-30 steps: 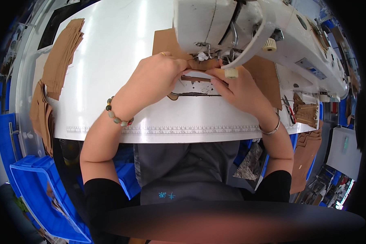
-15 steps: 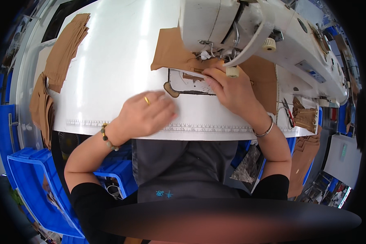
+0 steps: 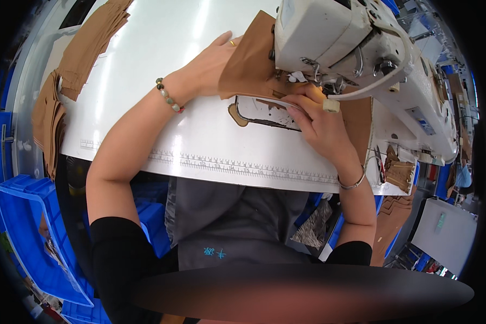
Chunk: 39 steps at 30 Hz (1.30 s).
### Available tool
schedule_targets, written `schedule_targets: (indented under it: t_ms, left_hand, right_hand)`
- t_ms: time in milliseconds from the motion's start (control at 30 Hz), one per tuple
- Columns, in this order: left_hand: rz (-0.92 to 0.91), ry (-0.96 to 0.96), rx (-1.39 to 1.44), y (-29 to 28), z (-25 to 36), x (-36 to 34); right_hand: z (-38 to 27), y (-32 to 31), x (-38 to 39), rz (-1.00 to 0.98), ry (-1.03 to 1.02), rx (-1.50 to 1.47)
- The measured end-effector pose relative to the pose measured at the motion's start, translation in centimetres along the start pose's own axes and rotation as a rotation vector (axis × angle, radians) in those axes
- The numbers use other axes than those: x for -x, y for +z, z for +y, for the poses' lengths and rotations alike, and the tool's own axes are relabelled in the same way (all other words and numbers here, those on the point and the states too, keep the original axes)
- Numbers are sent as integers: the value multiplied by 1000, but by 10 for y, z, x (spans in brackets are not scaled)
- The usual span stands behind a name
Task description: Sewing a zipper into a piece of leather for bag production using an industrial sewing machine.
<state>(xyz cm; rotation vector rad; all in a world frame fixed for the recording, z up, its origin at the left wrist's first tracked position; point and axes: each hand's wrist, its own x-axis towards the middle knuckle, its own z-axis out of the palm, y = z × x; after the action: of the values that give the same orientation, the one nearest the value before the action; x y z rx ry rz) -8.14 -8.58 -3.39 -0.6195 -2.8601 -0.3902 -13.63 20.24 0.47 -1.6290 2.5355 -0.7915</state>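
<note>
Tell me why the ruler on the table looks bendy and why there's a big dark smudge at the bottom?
Head view: the fisheye lens curves the straight ruler strip along the white table; black corners ring the picture; ceiling lights glare in streaks on the tabletop; the dark blurred band sits too close to focus; the left hand and right hand stay sharp.

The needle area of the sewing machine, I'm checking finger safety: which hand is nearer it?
Right. The right hand lies just below the needle area; the left hand rests farther left on the brown fabric piece.

A glossy white worktable [image 3: 146, 108] fills the upper middle of the frame, blue plastic bins [image 3: 21, 227] sit at lower left, and overhead light glares off the tabletop.
</note>
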Motion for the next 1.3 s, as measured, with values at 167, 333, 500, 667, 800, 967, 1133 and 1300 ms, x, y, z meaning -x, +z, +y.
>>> schedule_targets:
  t_ms: [167,333,500,667,800,967,1133,1300]
  left_hand:
    - [44,45,-106,3,-6,7]
    - [102,25,-91,11,-6,4]
    - [159,27,-105,8,-4,4]
    - [126,9,-134,-1,-1,7]
    - [130,24,-116,-2,-1,5]
    - [103,46,-81,6,-5,9]
    - [362,-173,-82,-15,-17,11]
    - [453,-329,-52,-57,16,28]
  right_hand:
    - [-3,2,0,-15,22,-7]
    - [-6,0,-1,-20,77,-56]
    - [-5,-4,0,-51,74,-86]
    - [-9,-6,2,-114,125,-125]
    - [-11,-6,1,-85,120,-117]
    - [-12,-7,-1,-83,119,-131]
    - [-9,-7,1,-179,145,-125]
    - [-8,-4,1,-141,92,-84]
